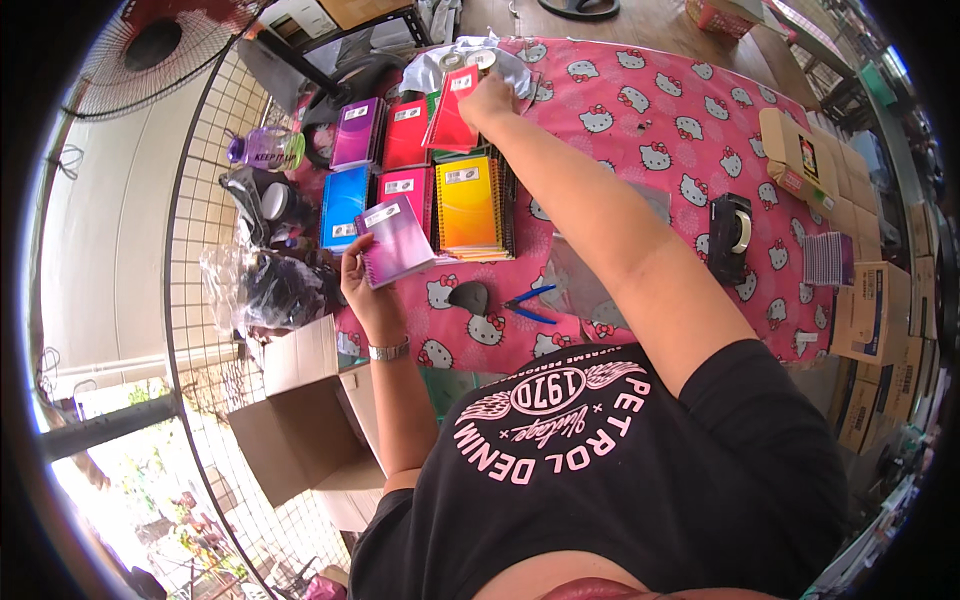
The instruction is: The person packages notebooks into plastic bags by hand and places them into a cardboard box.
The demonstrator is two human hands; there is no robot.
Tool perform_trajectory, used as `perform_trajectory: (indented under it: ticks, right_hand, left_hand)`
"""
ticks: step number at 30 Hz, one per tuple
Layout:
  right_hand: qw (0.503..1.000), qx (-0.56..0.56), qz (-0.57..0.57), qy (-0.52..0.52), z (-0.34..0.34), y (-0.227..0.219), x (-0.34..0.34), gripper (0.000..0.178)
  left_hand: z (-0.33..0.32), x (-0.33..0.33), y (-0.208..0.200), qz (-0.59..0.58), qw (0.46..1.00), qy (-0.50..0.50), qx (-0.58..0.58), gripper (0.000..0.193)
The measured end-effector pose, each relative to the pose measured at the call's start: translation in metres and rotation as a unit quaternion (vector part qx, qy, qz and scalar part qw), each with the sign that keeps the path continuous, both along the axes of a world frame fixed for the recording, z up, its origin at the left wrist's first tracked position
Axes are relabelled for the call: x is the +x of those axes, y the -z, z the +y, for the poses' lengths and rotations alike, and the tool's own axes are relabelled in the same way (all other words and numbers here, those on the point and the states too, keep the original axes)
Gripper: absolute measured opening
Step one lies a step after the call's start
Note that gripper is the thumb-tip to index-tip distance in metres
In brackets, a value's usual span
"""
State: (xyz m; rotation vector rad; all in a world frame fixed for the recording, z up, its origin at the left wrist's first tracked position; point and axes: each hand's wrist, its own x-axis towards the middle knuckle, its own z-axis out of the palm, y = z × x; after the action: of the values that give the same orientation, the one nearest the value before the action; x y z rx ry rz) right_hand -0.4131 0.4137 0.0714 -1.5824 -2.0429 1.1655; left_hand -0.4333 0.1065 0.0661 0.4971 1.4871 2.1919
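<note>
My left hand (359,275) is closed on the edge of a light purple spiral notebook (400,245), tilted over the front of the notebook stacks. My right hand (490,104) stretches to the far side and grips a red notebook (452,112). That one is tilted above a stack with green showing beneath. Around them stand stacks of spiral notebooks: dark purple (355,135), red (405,138), blue (345,205), pink (404,187) and yellow (467,205). Each top cover in these stacks has a white label.
Blue-handled pliers (530,304) and a dark curved piece (468,297) lie near me on the pink patterned tablecloth (610,120). A black tape dispenser (730,240) stands right, with cartons (872,312) beyond. At left are a purple bottle (265,151), plastic-wrapped items (285,290) and an open box (300,440).
</note>
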Motion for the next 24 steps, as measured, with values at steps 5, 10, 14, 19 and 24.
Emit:
perform_trajectory:
  ticks: [5, 10, 14, 19, 24]
  right_hand:
    - [0.999, 0.018, 0.039, -0.019, 0.004, -0.028, 0.001, 0.066]
    - [0.984, 0.063, 0.03, -0.162, -0.011, -0.042, 0.012, 0.06]
    - [0.967, 0.073, -0.157, -0.188, 0.011, 0.013, 0.016, 0.071]
    - [0.986, -0.013, -0.112, -0.125, 0.011, 0.031, 0.001, 0.077]
    - [0.998, -0.013, -0.062, 0.017, 0.012, 0.034, -0.018, 0.07]
  left_hand:
    - [-0.032, 0.031, -0.001, -0.188, 0.966, 0.07, 0.165, 0.052]
    - [-0.039, 0.049, -0.004, -0.214, 0.966, 0.024, 0.143, 0.048]
    - [-0.02, 0.059, -0.001, -0.152, 0.984, -0.007, 0.092, 0.041]
    - [-0.021, 0.078, -0.007, -0.152, 0.984, -0.001, 0.095, 0.041]
    - [-0.02, 0.085, -0.005, -0.171, 0.98, -0.016, 0.098, 0.042]
